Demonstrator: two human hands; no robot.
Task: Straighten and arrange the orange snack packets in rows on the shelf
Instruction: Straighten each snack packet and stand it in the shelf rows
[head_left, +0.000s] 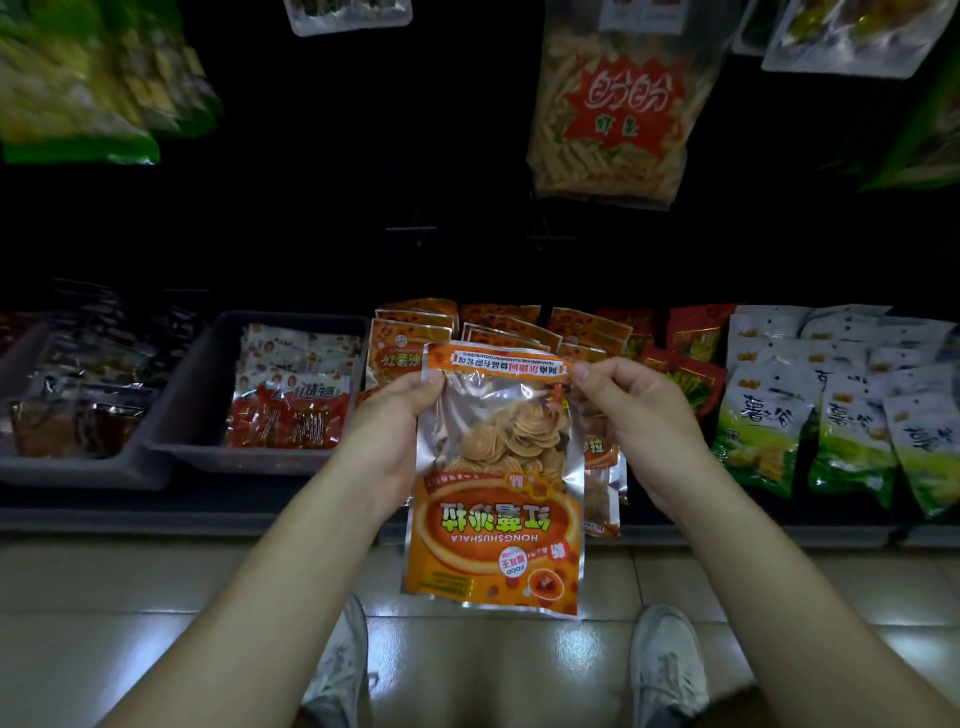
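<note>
- A glossy orange foil snack packet (493, 483) hangs upside down before the shelf (208, 514), long axis vertical.
- Left hand (389, 431) and right hand (639, 415) pinch its far corners.
- Stacked orange packets (415, 353) lie just beyond.

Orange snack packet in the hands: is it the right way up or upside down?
Upside down: the orange snack packet, held by left hand and right hand, shows its HONGSHUSHALA lettering inverted.
</note>
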